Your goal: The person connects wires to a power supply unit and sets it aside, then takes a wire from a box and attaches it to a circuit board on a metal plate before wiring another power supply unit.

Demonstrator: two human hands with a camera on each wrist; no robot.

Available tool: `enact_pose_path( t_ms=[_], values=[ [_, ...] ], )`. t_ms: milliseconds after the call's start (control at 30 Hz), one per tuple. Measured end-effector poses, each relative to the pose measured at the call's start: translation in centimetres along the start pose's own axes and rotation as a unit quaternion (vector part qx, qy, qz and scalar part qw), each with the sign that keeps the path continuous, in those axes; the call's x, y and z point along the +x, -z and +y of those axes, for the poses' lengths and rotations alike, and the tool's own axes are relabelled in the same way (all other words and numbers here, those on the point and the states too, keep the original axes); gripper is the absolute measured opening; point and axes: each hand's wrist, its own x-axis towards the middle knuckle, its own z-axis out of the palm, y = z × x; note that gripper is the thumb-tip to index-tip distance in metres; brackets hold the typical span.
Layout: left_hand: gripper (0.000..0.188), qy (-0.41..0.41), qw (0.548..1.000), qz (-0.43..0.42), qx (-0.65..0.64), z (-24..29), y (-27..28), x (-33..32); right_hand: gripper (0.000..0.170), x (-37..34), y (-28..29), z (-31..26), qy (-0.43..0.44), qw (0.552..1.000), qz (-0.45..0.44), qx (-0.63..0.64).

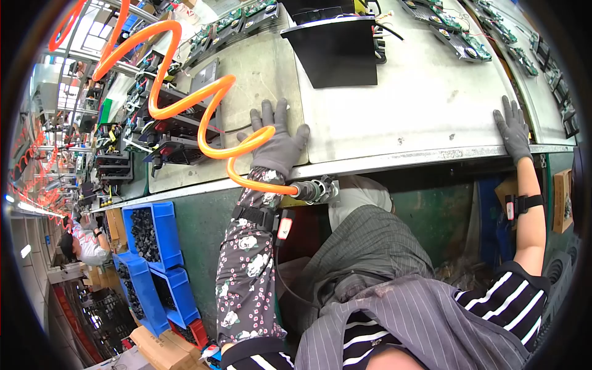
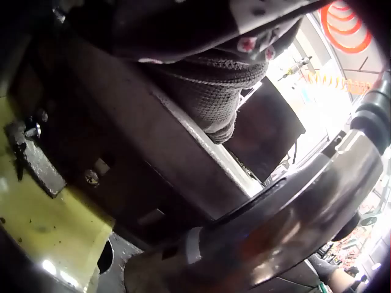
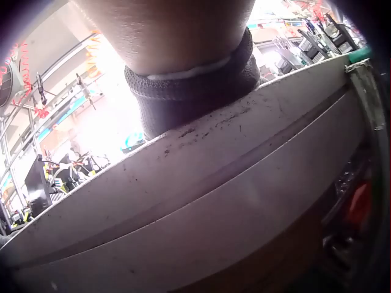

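Observation:
My left hand (image 1: 276, 148), in a grey glove, rests on the worktable (image 1: 394, 129) with its fingers spread. An orange coiled air hose (image 1: 216, 92) passes across the back of this hand. It ends in a metal fitting (image 1: 316, 190) beside the left wrist, at the table's front edge. Far to the right, my gloved right hand (image 1: 513, 131) lies on the tabletop near the same edge, fingers straight. Neither hand holds anything. In the left wrist view a glove cuff (image 2: 211, 91) shows above the edge; in the right wrist view the other cuff (image 3: 189, 101) hides the fingers.
A black housing (image 1: 336, 52) stands at the table's back. Circuit boards on black plates (image 1: 459, 43) lie at the back right, with black assemblies (image 1: 176, 117) at the left. Blue bins (image 1: 151, 237) of small dark parts stand lower left. Another person (image 1: 89, 243) is farther off.

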Motion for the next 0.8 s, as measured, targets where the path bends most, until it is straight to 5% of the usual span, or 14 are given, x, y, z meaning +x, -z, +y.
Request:
enact_pose_path(
  t_ms=[67, 500, 800],
  values=[
    [0.076, 0.065, 0.998, -0.011, 0.016, 1.3, 0.5, 0.5, 0.073, 0.6, 0.2, 0.2, 0.010, 1.000, 0.019, 0.016],
    [0.073, 0.065, 0.994, 0.089, 0.013, 0.6, -1.3, 4.3, 0.066, 5.8, -2.0, 5.0, 0.030, 0.993, 0.105, 0.035],
    [0.073, 0.081, 0.995, 0.055, 0.036, -1.2, -1.0, 4.6, 0.064, 6.2, -3.4, 5.7, 0.049, 0.991, 0.120, 0.029]
  ],
)
